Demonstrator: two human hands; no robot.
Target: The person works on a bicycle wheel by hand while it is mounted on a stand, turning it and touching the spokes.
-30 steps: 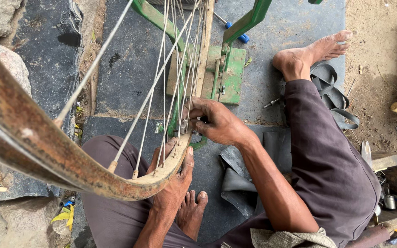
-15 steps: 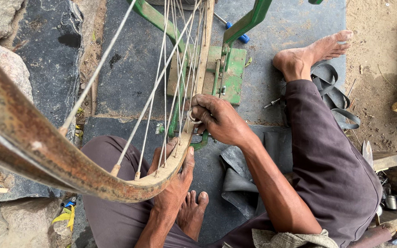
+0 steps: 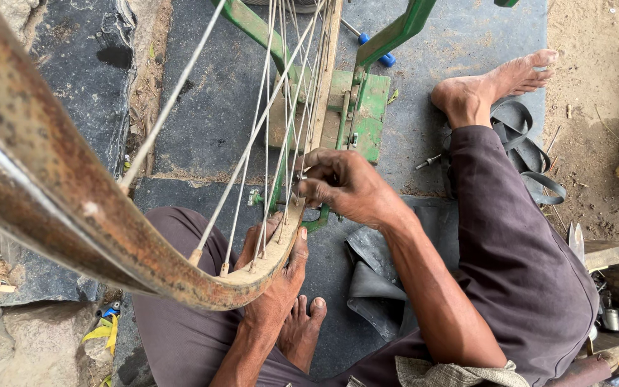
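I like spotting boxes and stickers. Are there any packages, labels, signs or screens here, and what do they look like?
No clear package, label, sign or screen shows.
Yellow and blue scrap: on the ground at the lower left, crumpled; maybe a wrapper, too small to tell.
Everything else is bare: the rusty wheel rim, the green stand, the dark mat.

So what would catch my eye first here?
The rusty wheel rim sweeps across the left foreground, its thin spokes fanning up to the top. At its lower edge the left hand steadies the rim from below while the right hand pinches at a spoke. Behind them stands a green stand.
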